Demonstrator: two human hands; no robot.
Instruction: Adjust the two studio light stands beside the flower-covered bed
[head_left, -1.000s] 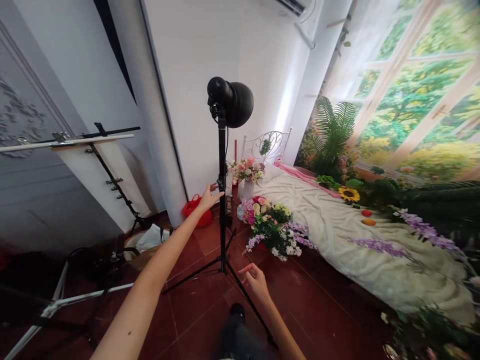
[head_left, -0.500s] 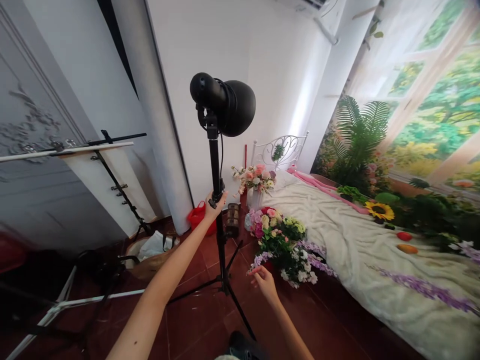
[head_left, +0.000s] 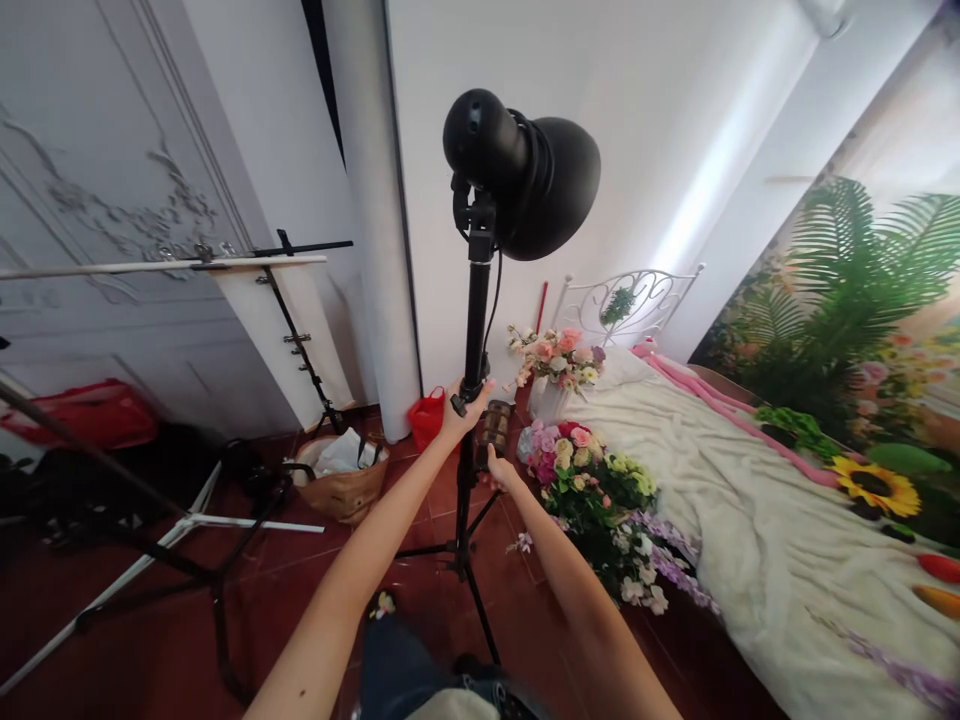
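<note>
A black studio light [head_left: 525, 170] sits on top of a black light stand [head_left: 477, 310] that stands upright in front of me. My left hand [head_left: 466, 412] is wrapped round the pole at a clamp knob, partway up. Lower down, my right hand [head_left: 496, 468] is at the pole's right side, by a black collar; the thumb points up and the other fingers are partly hidden, so its hold is hard to make out. The stand's legs spread on the red tiled floor [head_left: 442, 620]. A thin cable hangs beside the pole.
On the right, a bed [head_left: 720, 480] with a cream blanket has flower bunches [head_left: 585, 470] beside it. A woven basket [head_left: 349, 490], a red bag [head_left: 427, 418] and a white-and-black stand frame [head_left: 187, 522] are on the left. A brown cylinder [head_left: 496, 425] stands behind the pole.
My right hand has moved up and left from open space to the lower pole. My left hand stays on the pole. The view has turned, and the light appears further right and larger.
</note>
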